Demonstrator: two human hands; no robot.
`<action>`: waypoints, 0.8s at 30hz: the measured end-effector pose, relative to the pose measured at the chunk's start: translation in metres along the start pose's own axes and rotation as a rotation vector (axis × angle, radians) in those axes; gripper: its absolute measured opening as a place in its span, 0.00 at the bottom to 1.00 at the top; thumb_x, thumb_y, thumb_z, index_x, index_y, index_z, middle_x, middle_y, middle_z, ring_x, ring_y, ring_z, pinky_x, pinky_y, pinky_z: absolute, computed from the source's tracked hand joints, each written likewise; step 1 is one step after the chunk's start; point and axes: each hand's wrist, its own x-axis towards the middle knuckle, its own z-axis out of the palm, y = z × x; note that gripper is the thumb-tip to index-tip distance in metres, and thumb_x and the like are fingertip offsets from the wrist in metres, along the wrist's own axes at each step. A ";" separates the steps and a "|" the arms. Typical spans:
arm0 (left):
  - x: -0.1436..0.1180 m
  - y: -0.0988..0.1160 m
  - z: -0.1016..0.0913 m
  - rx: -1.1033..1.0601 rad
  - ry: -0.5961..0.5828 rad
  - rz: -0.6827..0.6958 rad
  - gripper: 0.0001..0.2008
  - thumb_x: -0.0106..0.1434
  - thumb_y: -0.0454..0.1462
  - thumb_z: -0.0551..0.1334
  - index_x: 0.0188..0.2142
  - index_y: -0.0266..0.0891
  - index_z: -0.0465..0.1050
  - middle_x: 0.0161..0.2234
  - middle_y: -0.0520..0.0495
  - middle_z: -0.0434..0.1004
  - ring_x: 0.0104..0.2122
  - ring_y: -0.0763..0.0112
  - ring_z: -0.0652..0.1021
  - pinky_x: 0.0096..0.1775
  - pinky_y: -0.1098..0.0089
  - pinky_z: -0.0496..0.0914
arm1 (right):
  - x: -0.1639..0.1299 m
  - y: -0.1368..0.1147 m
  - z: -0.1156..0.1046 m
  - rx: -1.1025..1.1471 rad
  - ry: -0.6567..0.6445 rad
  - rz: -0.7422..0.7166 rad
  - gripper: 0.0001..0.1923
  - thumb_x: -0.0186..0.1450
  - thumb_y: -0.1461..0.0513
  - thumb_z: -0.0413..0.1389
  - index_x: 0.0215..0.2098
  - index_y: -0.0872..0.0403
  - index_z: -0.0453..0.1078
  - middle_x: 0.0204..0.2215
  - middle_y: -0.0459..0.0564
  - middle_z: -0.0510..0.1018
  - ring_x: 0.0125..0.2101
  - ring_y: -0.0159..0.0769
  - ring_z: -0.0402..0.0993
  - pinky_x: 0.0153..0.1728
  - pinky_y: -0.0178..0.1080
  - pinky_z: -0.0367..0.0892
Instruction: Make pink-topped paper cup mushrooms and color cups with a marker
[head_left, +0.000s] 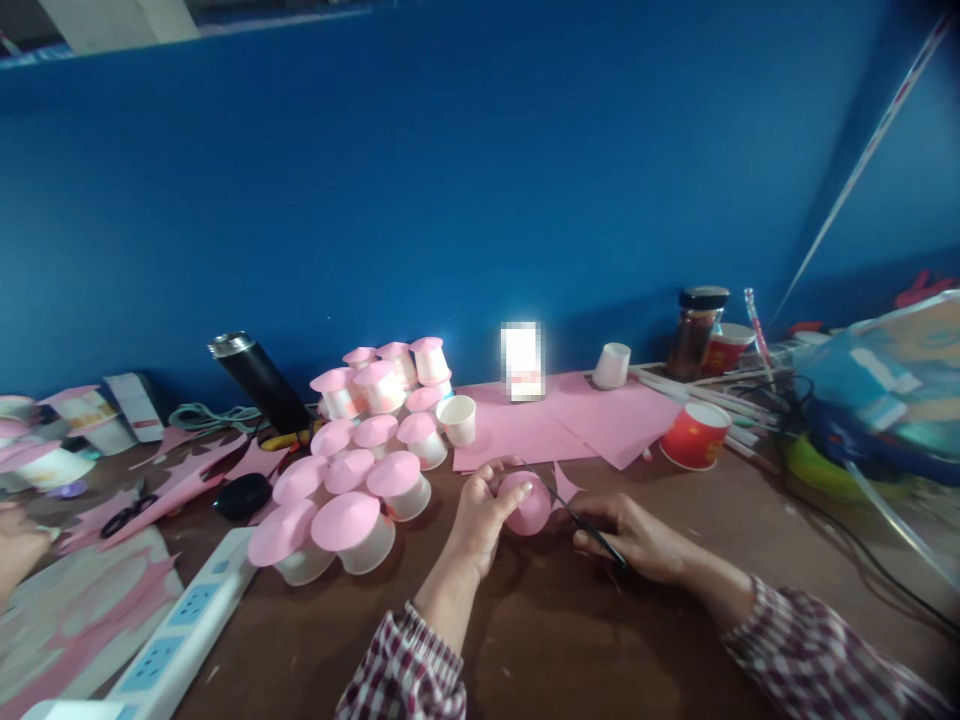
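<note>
My left hand (487, 500) pinches a round pink paper disc (529, 510), its thumb lying on top. My right hand (634, 535) is closed on a slim black tool, apparently scissors (592, 530) seen edge-on, whose thin end reaches the disc's right edge. A pointed pink paper scrap (566, 484) lies by that thin end. Left of my hands stand several upside-down white paper cups with pink cone-shaped paper tops (352, 520). One bare white paper cup (457, 420) stands upright at their right side.
Pink paper sheets (517, 430) lie against the blue wall. A red paper cup (695, 437) stands at right, near a cable and a plastic bag (885, 380). Leftward are a power strip (187, 620), black flask (262, 380), black-handled scissors (129, 514) and another person's hand (22, 545).
</note>
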 end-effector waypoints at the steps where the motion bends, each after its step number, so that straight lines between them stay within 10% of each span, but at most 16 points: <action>1: 0.000 0.000 0.000 0.003 0.004 0.001 0.21 0.45 0.35 0.71 0.40 0.34 0.70 0.30 0.49 0.76 0.30 0.75 0.74 0.35 0.73 0.67 | 0.000 0.000 0.000 -0.001 0.003 0.001 0.24 0.61 0.49 0.54 0.45 0.60 0.72 0.31 0.52 0.76 0.30 0.33 0.70 0.27 0.30 0.65; 24: -0.002 0.005 -0.005 0.016 -0.101 -0.050 0.24 0.46 0.36 0.71 0.43 0.35 0.69 0.28 0.50 0.77 0.28 0.75 0.74 0.34 0.73 0.66 | 0.000 -0.002 -0.001 -0.028 -0.035 -0.016 0.22 0.63 0.51 0.53 0.46 0.59 0.72 0.32 0.52 0.76 0.34 0.36 0.72 0.34 0.34 0.67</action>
